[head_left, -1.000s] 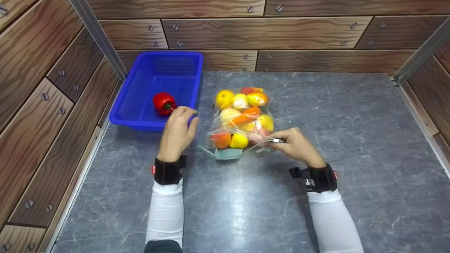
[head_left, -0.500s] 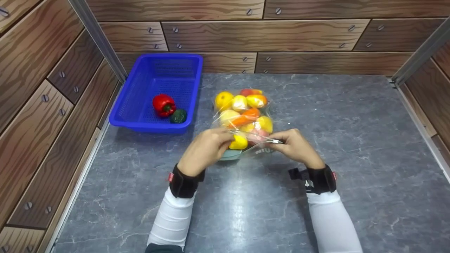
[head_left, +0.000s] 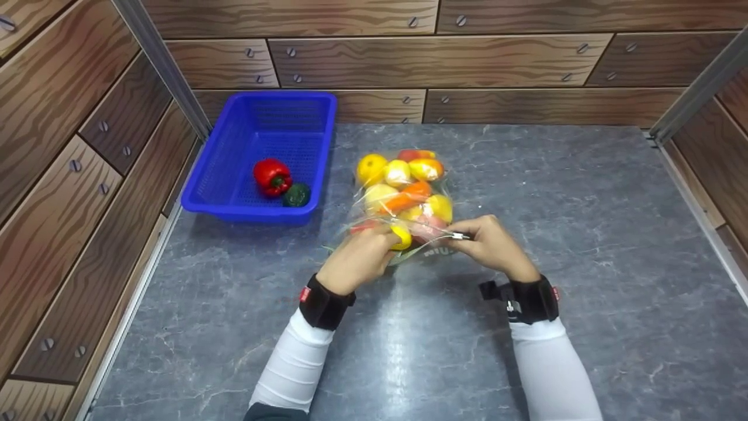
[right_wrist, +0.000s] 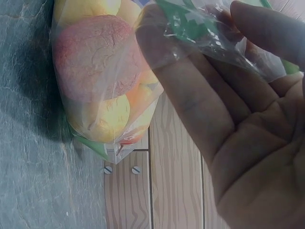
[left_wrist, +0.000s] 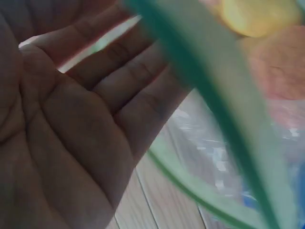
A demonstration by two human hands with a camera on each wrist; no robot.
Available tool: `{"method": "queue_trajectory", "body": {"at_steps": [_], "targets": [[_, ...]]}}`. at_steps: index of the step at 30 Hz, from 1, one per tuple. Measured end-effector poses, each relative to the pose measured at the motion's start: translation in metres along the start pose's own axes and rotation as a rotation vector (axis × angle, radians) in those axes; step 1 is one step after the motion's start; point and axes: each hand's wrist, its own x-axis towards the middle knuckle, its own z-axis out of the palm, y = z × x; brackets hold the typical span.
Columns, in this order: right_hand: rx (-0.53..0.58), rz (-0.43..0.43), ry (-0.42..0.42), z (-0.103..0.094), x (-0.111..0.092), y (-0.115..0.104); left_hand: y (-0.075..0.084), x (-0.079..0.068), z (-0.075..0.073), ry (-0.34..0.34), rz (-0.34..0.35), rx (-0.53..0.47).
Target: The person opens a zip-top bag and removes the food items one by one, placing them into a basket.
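A clear plastic zip bag (head_left: pixel 380 193) full of fruit and vegetables lies on the table, its mouth toward me. My right hand (head_left: pixel 485 242) pinches the bag's edge at the white zip slider (head_left: pixel 460 235); in the right wrist view the thin film lies between thumb and fingers. My left hand (head_left: pixel 359 257) reaches into the mouth, fingers extended beside a yellow piece (head_left: pixel 401 237). The green-edged rim (left_wrist: pixel 209 100) crosses those fingers in the left wrist view and hides their tips. An orange carrot-shaped piece (head_left: pixel 409 196) and a wrinkled pinkish-red fruit (right_wrist: pixel 97 57) show through the film.
A blue plastic basket (head_left: pixel 198 202) stands at the back left, holding a red bell pepper (head_left: pixel 272 177) and a dark green, rough-skinned avocado (head_left: pixel 297 195). Wood-patterned walls (head_left: pixel 444 58) enclose the grey marbled tabletop (head_left: pixel 555 175) at the back and sides.
My left hand has left the basket, where the avocado now lies beside the pepper, and moved right and toward me into the bag's mouth. My right hand keeps its pinch on the bag.
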Motion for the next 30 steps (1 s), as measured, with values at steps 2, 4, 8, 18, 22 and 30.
{"method": "queue_trajectory", "body": {"at_steps": [2,4,8,18,22,30], "targets": [[-0.005,-0.008,0.0,0.0,0.0,0.0,-0.003,0.001,0.004,-0.019,-0.036,0.02],[-0.005,-0.007,-0.003,0.0,0.0,0.0,-0.006,0.002,0.007,-0.026,-0.057,0.046],[-0.006,0.007,-0.005,0.0,0.0,0.0,-0.011,0.004,0.011,-0.016,-0.082,0.065],[-0.011,-0.021,-0.008,0.002,0.001,-0.001,-0.016,0.004,0.017,0.054,-0.183,0.112],[-0.031,-0.001,-0.023,0.002,0.001,-0.003,-0.018,0.005,0.019,0.055,-0.238,0.092],[-0.028,0.023,-0.037,0.003,0.001,-0.005,-0.02,0.003,0.02,0.054,-0.229,0.114]]}}
